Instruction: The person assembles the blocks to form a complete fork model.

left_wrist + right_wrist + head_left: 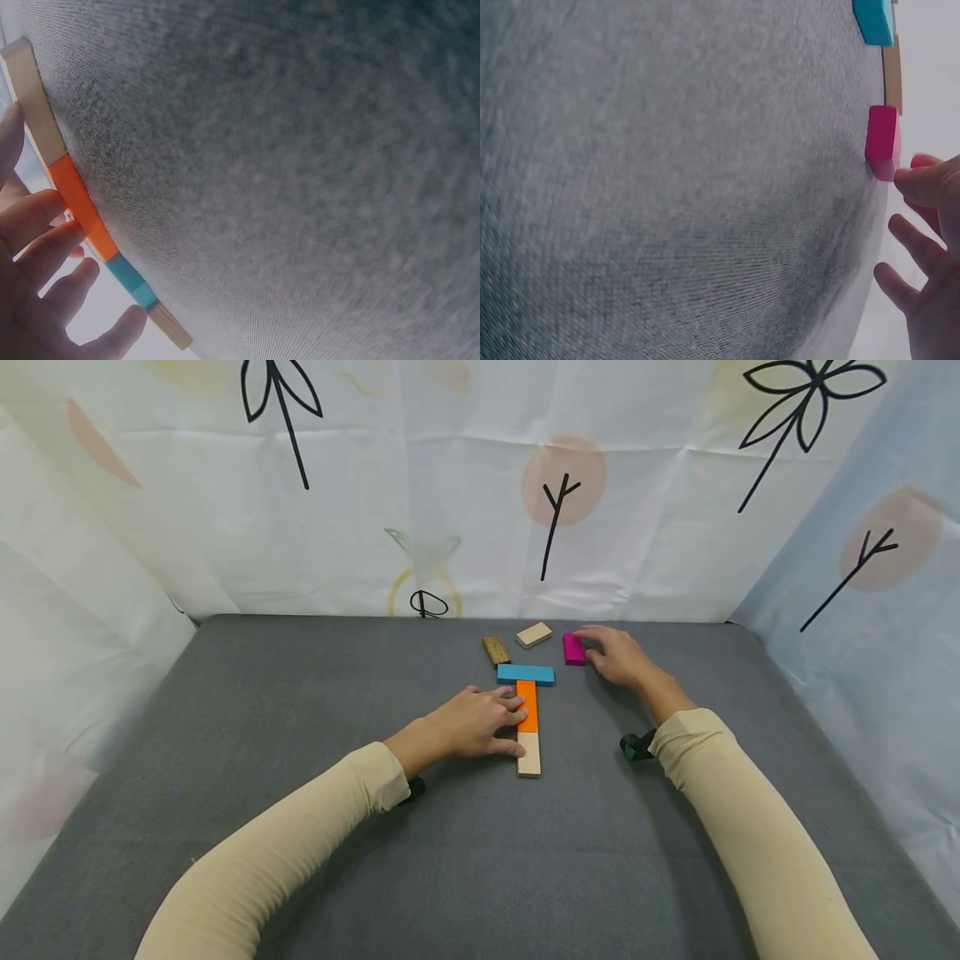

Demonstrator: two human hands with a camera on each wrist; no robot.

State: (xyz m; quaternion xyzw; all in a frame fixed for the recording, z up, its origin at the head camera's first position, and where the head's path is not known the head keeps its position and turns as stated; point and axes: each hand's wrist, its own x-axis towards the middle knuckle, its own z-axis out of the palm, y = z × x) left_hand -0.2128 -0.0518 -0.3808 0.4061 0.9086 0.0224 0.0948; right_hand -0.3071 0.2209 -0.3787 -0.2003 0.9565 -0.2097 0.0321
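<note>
A flat orange block (527,706) and a plain wooden block (528,755) lie end to end in a line on the grey cloth. Across the far end of the orange one lies a blue block (525,674), forming a T. My left hand (480,722) rests along the left side of this line, fingers spread, with fingertips on the orange block and the thumb at the plain one. To the right, a magenta block (573,649) lies flat. My right hand (617,655) reaches to its right side, index fingertip at the far corner and thumb (922,184) close to its end.
A brown grained wooden block (496,650) lies just beyond the blue one, tilted. Another pale wooden block (533,635) sits behind, near the far table edge. Printed white curtains (465,485) hang behind the table and at both sides.
</note>
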